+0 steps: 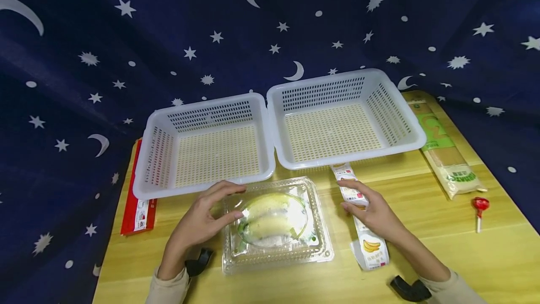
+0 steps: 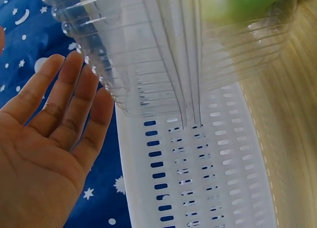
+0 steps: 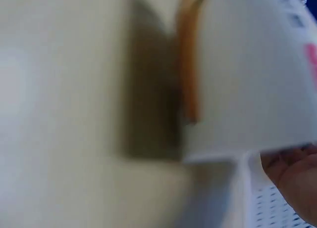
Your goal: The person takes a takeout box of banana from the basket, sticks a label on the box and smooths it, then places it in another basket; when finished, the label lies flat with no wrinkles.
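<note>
A clear plastic clamshell box (image 1: 276, 259) lies on the table with yellow and green contents, perhaps fruit, blurred by its lid. Along its left side is my left hand (image 1: 204, 222), the fingertips over the lid's edge. In the left wrist view, the left hand (image 2: 54, 124) has its fingers extended beside the ribbed box wall (image 2: 237, 45); whether they touch is unclear. A strip of banana-printed labels (image 1: 372, 245) runs beneath my right hand (image 1: 375, 212), whose thumb and forefinger stand apart. The right wrist view is blurred; the strip (image 3: 247, 89) partly hides the right hand (image 3: 297, 181).
Two white perforated baskets, left (image 1: 202, 188) and right (image 1: 346, 156), stand side by side behind the hands. A red packet (image 1: 139, 215) lies partly under the left one. To the right are a green-labelled noodle pack (image 1: 449, 163) and a red lollipop (image 1: 480, 204). A starry curtain (image 1: 253, 36) hangs behind.
</note>
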Demonstrator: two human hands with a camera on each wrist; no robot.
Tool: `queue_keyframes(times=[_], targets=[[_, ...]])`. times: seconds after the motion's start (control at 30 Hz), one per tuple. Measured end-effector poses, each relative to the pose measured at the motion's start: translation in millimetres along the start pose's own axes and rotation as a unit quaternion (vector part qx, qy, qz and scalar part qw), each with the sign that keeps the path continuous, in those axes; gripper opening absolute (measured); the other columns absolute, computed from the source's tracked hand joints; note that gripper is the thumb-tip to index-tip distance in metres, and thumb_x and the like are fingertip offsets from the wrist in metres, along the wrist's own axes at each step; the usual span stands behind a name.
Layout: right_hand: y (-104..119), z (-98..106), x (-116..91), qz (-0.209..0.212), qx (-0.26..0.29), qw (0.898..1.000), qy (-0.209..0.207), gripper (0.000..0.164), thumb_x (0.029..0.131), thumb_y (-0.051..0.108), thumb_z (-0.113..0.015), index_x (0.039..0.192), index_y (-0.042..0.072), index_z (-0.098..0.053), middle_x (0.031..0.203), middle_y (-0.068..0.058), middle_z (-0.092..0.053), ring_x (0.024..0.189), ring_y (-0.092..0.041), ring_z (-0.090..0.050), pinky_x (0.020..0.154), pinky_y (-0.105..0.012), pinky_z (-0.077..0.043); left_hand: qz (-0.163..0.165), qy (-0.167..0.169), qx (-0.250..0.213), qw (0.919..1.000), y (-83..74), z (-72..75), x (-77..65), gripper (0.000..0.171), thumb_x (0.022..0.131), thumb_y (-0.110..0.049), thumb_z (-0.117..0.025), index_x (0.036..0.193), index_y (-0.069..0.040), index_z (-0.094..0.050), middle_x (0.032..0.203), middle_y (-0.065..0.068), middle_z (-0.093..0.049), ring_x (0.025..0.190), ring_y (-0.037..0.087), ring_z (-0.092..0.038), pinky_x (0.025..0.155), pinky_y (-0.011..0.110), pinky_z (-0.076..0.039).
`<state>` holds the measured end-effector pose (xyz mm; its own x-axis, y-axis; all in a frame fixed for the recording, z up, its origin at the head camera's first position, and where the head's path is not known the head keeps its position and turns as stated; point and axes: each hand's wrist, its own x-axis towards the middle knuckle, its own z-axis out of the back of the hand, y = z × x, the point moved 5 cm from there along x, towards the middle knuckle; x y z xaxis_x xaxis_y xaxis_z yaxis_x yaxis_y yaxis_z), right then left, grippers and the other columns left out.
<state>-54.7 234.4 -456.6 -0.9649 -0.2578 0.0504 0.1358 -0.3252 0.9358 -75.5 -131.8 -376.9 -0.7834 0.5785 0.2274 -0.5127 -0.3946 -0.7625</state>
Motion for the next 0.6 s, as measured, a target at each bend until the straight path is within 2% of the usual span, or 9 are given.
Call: queue_keyframes(times=[0.1,0.13,0.2,0.27,0.3,0.33,0.37,0.43,0.6], targets=[[18,0,2,0.012,0.016,1.000,0.007,0.052,0.091,0.001,-0.066,0.140,0.008,-0.050,0.116,-0.004,-0.063,0.074,-0.008,-0.067,0.050,-0.018,-0.049,-0.003,0.000,-0.004,1.0000,-0.7,0.4,0.4,0.052,0.086,-0.014,-0.075,0.135,-0.015,-0.056,0.127,0.007,-0.063,0.120,0.018,-0.058,0.105,0.036,-0.048],[24,0,3,0.020,0.022,1.000,0.009,0.052,0.091,0.000,-0.065,0.140,0.008,-0.049,0.105,0.000,-0.065,0.065,-0.012,-0.066,0.055,-0.017,-0.050,-0.002,0.000,-0.005,1.0000,-0.5,0.4,0.4,0.052,0.086,-0.014,-0.075,0.135,-0.016,-0.056,0.127,0.007,-0.063,0.120,0.017,-0.058,0.105,0.036,-0.047],[37,1,7,0.039,0.028,0.999,0.010,0.053,0.091,-0.003,-0.064,0.140,0.007,-0.049,0.087,0.005,-0.065,0.054,-0.018,-0.062,0.048,-0.015,-0.044,-0.004,0.001,-0.008,1.0000,-0.6,0.3,0.6,0.052,0.086,-0.014,-0.075,0.135,-0.015,-0.057,0.127,0.007,-0.063,0.120,0.017,-0.058,0.105,0.036,-0.047],[50,1,11,0.058,0.031,0.998,0.002,0.054,0.089,-0.006,-0.065,0.140,0.006,-0.049,0.102,0.008,-0.065,0.054,-0.018,-0.063,0.049,-0.015,-0.047,-0.009,0.003,-0.015,0.9998,-0.5,-0.6,1.1,0.052,0.086,-0.013,-0.075,0.134,-0.014,-0.057,0.127,0.008,-0.063,0.120,0.017,-0.058,0.105,0.035,-0.047],[56,2,14,0.063,0.038,0.997,-0.002,0.054,0.089,-0.007,-0.064,0.139,0.005,-0.049,0.097,0.008,-0.065,0.053,-0.018,-0.062,0.048,-0.016,-0.048,-0.014,0.005,-0.019,0.9997,-0.9,-1.3,1.6,0.051,0.086,-0.012,-0.075,0.134,-0.012,-0.057,0.127,0.009,-0.063,0.119,0.018,-0.058,0.105,0.035,-0.047],[62,2,17,0.068,0.046,0.997,-0.006,0.054,0.088,-0.008,-0.064,0.139,0.004,-0.049,0.101,0.008,-0.065,0.054,-0.017,-0.062,0.049,-0.018,-0.051,-0.018,0.007,-0.023,0.9995,-1.3,-2.1,1.8,0.051,0.085,-0.011,-0.075,0.134,-0.011,-0.057,0.127,0.010,-0.063,0.119,0.019,-0.058,0.105,0.035,-0.047],[67,1,21,0.071,0.059,0.996,-0.007,0.053,0.088,-0.010,-0.064,0.138,0.003,-0.049,0.107,0.006,-0.063,0.055,-0.017,-0.062,0.041,-0.023,-0.048,-0.021,0.009,-0.028,0.9994,-1.8,-3.0,2.1,0.051,0.085,-0.010,-0.075,0.134,-0.011,-0.057,0.128,0.010,-0.062,0.120,0.019,-0.058,0.106,0.035,-0.047],[76,-1,29,0.076,0.091,0.993,-0.005,0.052,0.088,-0.011,-0.063,0.137,-0.001,-0.048,0.116,0.003,-0.060,0.057,-0.018,-0.062,0.045,-0.030,-0.053,-0.027,0.015,-0.037,0.9988,-3.6,-5.1,2.4,0.051,0.085,-0.009,-0.075,0.133,-0.010,-0.058,0.129,0.011,-0.062,0.120,0.019,-0.058,0.106,0.034,-0.046],[98,-9,51,0.091,0.143,0.986,0.001,0.045,0.088,-0.011,-0.063,0.130,-0.005,-0.047,0.112,-0.008,-0.060,0.055,-0.020,-0.061,0.046,-0.033,-0.055,-0.051,0.027,-0.052,0.9970,-14.1,-9.3,3.3,0.052,0.084,-0.006,-0.075,0.132,-0.005,-0.057,0.132,0.012,-0.061,0.124,0.020,-0.056,0.109,0.036,-0.044]])
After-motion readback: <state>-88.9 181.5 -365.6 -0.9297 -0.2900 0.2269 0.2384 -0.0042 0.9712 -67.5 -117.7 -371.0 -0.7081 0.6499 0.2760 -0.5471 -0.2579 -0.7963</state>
